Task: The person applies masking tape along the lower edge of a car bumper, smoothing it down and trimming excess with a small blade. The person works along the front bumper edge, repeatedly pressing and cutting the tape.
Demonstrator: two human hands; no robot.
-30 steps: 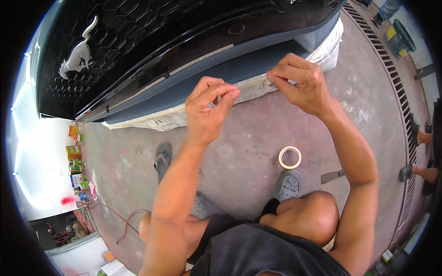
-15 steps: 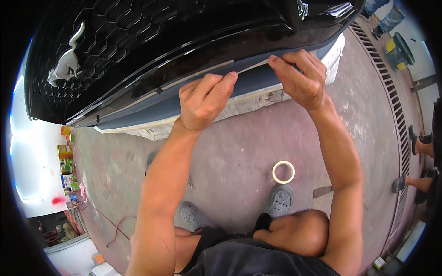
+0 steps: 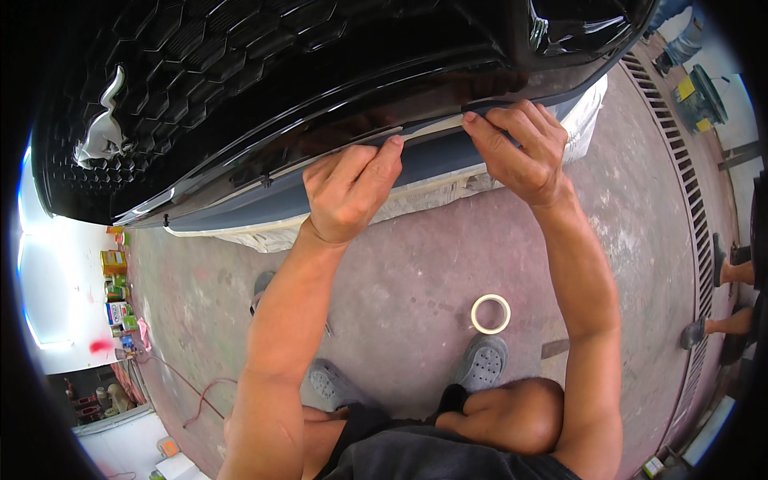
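My left hand (image 3: 349, 192) pinches one end of a short strip of pale masking tape (image 3: 434, 126) between thumb and fingertips. At its other end, my right hand (image 3: 522, 152) holds the strip in a similar pinch. The strip spans both hands along the seam between the glossy black car bumper (image 3: 344, 120) and the dark grey lower lip (image 3: 436, 154). Whether its middle touches the bumper I cannot tell. More pale tape runs along the seam left of my left hand. Below the lip hangs masking paper (image 3: 428, 198).
A tape roll (image 3: 490, 330) lies on the concrete floor by my grey clog (image 3: 485, 362). Cans (image 3: 114, 262) line the left wall, with a red hose (image 3: 210, 392) nearby. To the right are a floor grate (image 3: 680, 160), a dark green bucket (image 3: 699, 94) and other people's feet.
The tape strip, edge-on and slanted between my hands before, now shows its flat face along the bumper seam. My view has shifted slightly, so the car sits lower in it.
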